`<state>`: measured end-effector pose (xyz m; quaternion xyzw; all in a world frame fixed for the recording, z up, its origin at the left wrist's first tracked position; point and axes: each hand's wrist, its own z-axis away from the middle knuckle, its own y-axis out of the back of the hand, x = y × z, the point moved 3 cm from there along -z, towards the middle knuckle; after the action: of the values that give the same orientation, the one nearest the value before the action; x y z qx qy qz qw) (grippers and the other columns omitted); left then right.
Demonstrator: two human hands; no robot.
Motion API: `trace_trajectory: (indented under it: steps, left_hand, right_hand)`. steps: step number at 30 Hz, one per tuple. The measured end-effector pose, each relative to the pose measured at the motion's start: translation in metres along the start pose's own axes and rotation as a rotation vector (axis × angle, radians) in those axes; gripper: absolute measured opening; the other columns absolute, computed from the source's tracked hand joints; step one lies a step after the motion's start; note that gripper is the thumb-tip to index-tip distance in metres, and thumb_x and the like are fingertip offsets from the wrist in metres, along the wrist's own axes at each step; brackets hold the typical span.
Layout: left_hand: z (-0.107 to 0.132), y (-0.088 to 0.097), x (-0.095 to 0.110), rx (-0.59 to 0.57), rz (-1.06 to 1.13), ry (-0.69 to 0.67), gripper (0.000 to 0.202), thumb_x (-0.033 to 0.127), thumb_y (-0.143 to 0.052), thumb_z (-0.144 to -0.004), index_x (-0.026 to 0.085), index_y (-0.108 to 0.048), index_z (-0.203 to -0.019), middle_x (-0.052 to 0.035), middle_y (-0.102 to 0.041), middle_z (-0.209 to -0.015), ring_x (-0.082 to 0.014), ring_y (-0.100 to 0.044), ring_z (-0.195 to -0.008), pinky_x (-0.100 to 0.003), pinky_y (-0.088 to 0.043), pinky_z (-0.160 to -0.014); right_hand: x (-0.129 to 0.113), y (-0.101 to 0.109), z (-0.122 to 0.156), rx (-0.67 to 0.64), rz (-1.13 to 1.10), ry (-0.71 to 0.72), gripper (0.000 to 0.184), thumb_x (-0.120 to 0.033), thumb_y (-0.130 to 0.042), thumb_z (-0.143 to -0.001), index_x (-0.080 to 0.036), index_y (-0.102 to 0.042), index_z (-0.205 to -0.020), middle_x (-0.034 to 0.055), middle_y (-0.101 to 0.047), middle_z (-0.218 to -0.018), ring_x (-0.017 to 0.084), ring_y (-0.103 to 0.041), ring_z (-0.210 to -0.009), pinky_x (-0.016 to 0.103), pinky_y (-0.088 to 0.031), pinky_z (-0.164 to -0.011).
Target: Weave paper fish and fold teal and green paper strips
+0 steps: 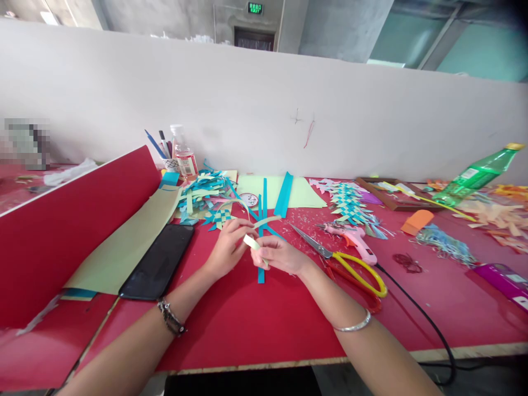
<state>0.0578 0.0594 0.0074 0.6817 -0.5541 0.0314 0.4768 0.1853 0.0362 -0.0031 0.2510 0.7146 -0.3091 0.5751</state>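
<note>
My right hand (280, 254) pinches a pale green paper strip (250, 242), folded over at its near end. The fingers of my left hand (229, 245) are closed on the same pale paper, just left of my right fingertips; part of their hold is hidden. One pale end sticks out behind the hands to the right. Beneath them, a blue paper strip (261, 275) lies lengthwise on the red table, with other blue strips (264, 192) crossing near it. Scissors (342, 264) with yellow and red handles lie right of my right hand, beside a pink glue gun (352, 239).
Left of my hands are a black phone (159, 264) and a pile of blue and pale woven paper pieces (206, 192). A woven paper strip (350, 201), a tilted green bottle (474, 176) and an orange piece (417, 221) lie right. A white partition (247, 110) stands behind.
</note>
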Motion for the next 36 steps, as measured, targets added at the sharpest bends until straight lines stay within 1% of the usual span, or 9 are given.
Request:
trace_trajectory:
  steps: [6,10,16,20,25,29,32,34,36]
  left_hand:
    - [0.0,0.008,-0.017,0.223,0.226,0.275,0.023,0.026,-0.034,-0.082,0.017,-0.055,-0.087,-0.0036,-0.057,-0.083,-0.0144,-0.052,-0.081,-0.026,-0.039,-0.077]
    - [0.0,0.008,-0.03,0.35,0.608,0.451,0.019,0.03,-0.041,-0.079,0.017,-0.056,-0.081,0.0003,-0.055,-0.073,-0.0111,-0.052,-0.072,-0.024,-0.041,-0.074]
    - [-0.002,0.006,-0.027,0.306,1.361,0.677,0.019,0.022,-0.045,-0.079,0.018,-0.059,-0.091,-0.0025,-0.06,-0.086,-0.0125,-0.057,-0.081,-0.026,-0.046,-0.074]
    - [-0.003,0.011,-0.016,0.288,1.544,0.717,0.028,0.022,-0.036,-0.083,0.018,-0.057,-0.101,-0.0041,-0.061,-0.098,-0.016,-0.057,-0.091,-0.033,-0.045,-0.081]
    - [-0.002,0.015,-0.013,0.358,1.665,0.69,0.031,0.023,-0.028,-0.087,0.018,-0.055,-0.102,-0.0013,-0.061,-0.072,-0.0132,-0.06,-0.074,-0.032,-0.047,-0.075]
    - [-0.004,0.013,-0.011,0.234,1.679,0.635,0.031,0.016,-0.026,-0.087,0.015,-0.057,-0.088,0.0062,-0.037,-0.045,-0.0046,-0.04,-0.039,-0.023,-0.046,-0.06]
    - [-0.004,0.007,-0.011,0.098,1.598,0.69,0.026,0.016,-0.03,-0.085,0.015,-0.055,-0.083,0.0085,-0.023,-0.044,-0.0028,-0.024,-0.033,-0.018,-0.038,-0.045]
    - [-0.002,0.002,-0.012,0.012,1.508,0.76,0.022,0.019,-0.033,-0.085,0.016,-0.054,-0.083,0.0087,-0.021,-0.047,-0.0023,-0.02,-0.033,-0.016,-0.034,-0.041]
    - [0.001,-0.004,-0.012,-0.097,1.426,0.824,0.021,0.024,-0.033,-0.085,0.016,-0.052,-0.082,0.0087,-0.02,-0.048,-0.0022,-0.018,-0.034,-0.015,-0.031,-0.039]
  right_hand:
    - [-0.008,0.017,-0.002,0.371,-0.114,0.177,0.03,-0.047,-0.049,-0.074,-0.021,-0.041,-0.06,-0.007,-0.033,-0.047,0.008,-0.031,-0.045,0.025,-0.034,-0.053]
    - [-0.012,0.03,0.0,0.555,-0.231,0.265,0.024,-0.042,-0.044,-0.078,-0.023,-0.04,-0.065,-0.0076,-0.027,-0.049,0.008,-0.027,-0.044,0.024,-0.035,-0.054]
    - [-0.001,0.025,-0.005,0.48,-0.091,0.124,0.026,-0.04,-0.051,-0.075,-0.02,-0.043,-0.061,-0.0067,-0.036,-0.048,0.007,-0.03,-0.044,0.022,-0.028,-0.048]
    - [0.007,0.012,-0.008,0.37,0.173,-0.04,0.023,-0.037,-0.051,-0.074,-0.019,-0.05,-0.062,-0.0055,-0.042,-0.051,0.007,-0.037,-0.048,0.022,-0.028,-0.049]
    - [0.011,0.006,-0.009,0.343,0.346,-0.057,0.025,-0.035,-0.049,-0.076,-0.018,-0.052,-0.058,-0.0026,-0.05,-0.059,0.01,-0.045,-0.057,0.024,-0.035,-0.059]
    - [0.013,0.006,-0.01,0.276,0.417,-0.045,0.024,-0.035,-0.046,-0.077,-0.018,-0.054,-0.063,-0.0014,-0.052,-0.063,0.011,-0.048,-0.063,0.025,-0.038,-0.063]
    - [0.007,0.01,-0.009,0.462,0.445,0.045,0.017,-0.035,-0.046,-0.078,-0.02,-0.054,-0.081,-0.0007,-0.052,-0.076,0.012,-0.049,-0.072,0.025,-0.039,-0.068]
    - [0.002,0.013,-0.007,0.586,0.441,0.109,0.023,-0.035,-0.046,-0.078,-0.022,-0.05,-0.097,0.0007,-0.05,-0.088,0.013,-0.048,-0.081,0.025,-0.039,-0.072]
    - [-0.002,0.013,-0.005,0.616,0.445,0.155,0.031,-0.035,-0.047,-0.078,-0.023,-0.046,-0.107,0.0021,-0.048,-0.096,0.013,-0.047,-0.088,0.025,-0.039,-0.076]
